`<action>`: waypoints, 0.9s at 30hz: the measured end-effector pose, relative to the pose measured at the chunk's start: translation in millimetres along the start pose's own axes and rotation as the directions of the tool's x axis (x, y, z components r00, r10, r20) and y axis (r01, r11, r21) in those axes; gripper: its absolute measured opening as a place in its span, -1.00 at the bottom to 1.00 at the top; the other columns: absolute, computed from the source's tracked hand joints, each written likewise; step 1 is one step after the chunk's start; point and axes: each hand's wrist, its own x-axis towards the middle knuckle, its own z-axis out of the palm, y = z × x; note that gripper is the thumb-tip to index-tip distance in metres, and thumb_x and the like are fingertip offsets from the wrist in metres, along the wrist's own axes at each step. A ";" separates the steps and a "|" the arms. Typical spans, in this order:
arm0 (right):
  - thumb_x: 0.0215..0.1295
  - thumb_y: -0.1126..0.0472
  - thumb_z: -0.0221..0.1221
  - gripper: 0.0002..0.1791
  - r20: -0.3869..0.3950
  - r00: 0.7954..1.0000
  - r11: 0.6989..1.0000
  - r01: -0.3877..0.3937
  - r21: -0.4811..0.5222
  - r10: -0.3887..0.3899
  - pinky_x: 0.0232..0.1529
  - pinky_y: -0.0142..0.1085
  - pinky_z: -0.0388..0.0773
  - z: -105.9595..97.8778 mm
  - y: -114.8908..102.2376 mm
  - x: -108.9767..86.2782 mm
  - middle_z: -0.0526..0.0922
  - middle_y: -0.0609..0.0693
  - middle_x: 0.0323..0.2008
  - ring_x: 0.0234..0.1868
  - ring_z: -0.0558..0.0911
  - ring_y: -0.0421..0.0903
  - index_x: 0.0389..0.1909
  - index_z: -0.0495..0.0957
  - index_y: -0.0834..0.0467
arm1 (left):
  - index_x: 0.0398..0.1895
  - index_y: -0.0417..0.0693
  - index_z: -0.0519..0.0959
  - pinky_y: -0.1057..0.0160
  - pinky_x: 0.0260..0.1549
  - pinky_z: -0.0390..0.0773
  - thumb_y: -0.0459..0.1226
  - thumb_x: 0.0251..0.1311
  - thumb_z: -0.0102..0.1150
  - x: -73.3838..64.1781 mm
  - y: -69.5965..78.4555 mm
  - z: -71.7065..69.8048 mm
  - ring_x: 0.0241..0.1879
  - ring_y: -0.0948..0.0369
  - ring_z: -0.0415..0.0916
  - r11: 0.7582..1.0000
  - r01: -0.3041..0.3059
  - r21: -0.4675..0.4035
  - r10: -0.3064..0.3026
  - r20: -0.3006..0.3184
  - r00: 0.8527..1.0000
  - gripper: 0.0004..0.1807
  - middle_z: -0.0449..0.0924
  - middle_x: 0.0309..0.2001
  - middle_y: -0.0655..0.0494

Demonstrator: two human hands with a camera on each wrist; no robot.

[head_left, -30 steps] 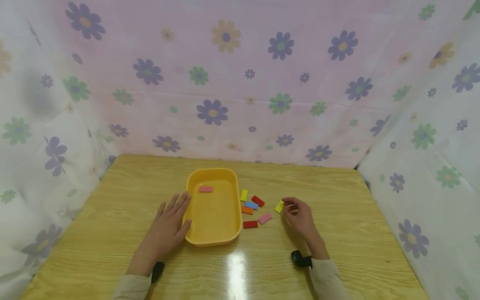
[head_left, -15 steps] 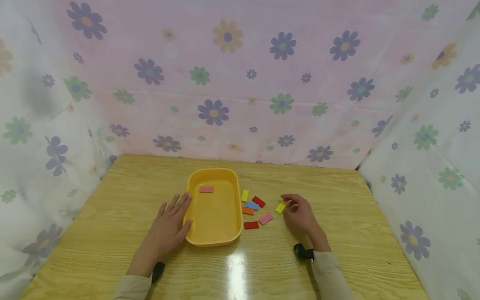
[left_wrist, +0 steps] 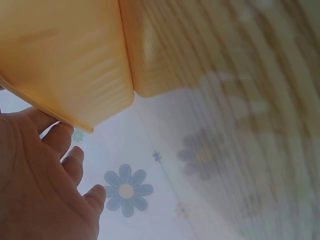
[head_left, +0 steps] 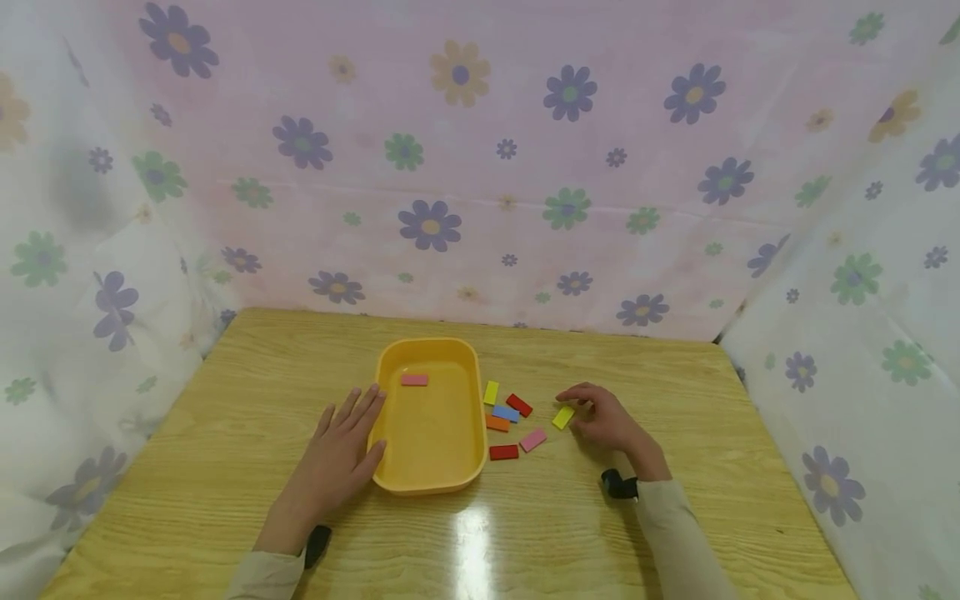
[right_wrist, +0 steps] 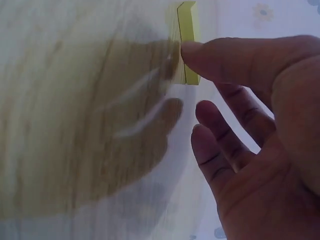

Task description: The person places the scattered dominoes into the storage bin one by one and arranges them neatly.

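At the yellow tray (head_left: 427, 492), my left hand (head_left: 330, 458) rests on the left rim with straight fingers. From the left wrist view, the left hand's fingers (left_wrist: 60, 135) reach the rim from outside. My right hand (head_left: 603, 421) is low over the table beside a yellow rectangular block (head_left: 563, 417). Its thumb (right_wrist: 200, 56) touches that block in the right wrist view, while the index finger stretches past the block's far end in the head view. The other fingers are loosely bent. A pink block (head_left: 415, 380) lies inside the tray.
Between tray and right hand lie a second yellow block (head_left: 491, 392), a red one (head_left: 519, 405), a blue one (head_left: 506, 413), an orange one (head_left: 497, 423), another pink one (head_left: 533, 440) and another red one (head_left: 504, 452). Flowered cloth (head_left: 465, 167) surrounds the wooden table (head_left: 675, 400).
My right hand has turned slightly and its index finger has extended past the yellow block, which stays about where it was. The left hand and tray have not moved.
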 end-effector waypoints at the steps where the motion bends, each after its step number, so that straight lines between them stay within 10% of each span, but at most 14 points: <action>1: 0.17 0.55 0.27 -0.56 0.010 1.000 1.000 -0.006 0.009 0.006 0.04 0.03 0.57 -0.4 1.1 0.3 0.64 0.16 0.07 0.05 0.58 0.17 0.10 0.65 0.26 | 0.61 -0.14 0.11 -0.34 0.49 -0.12 -0.12 0.50 0.04 0.2 -0.2 0.2 0.60 -0.15 -0.10 1.000 0.001 0.000 -0.001 0.001 1.000 -0.28 0.01 0.63 -0.05; 27: 0.25 0.40 0.34 -0.77 0.016 1.000 0.998 -0.026 -0.063 0.027 -0.02 -0.15 0.51 7.5 3.4 -0.4 0.65 0.04 -0.18 -0.15 0.51 -0.08 -0.07 0.71 0.25 | 0.60 -0.16 0.13 -0.36 0.47 -0.08 -0.11 0.49 0.04 -1.0 -1.1 4.1 0.58 -0.19 -0.06 1.000 -0.022 -0.020 0.022 -0.035 0.999 -0.29 0.02 0.62 -0.07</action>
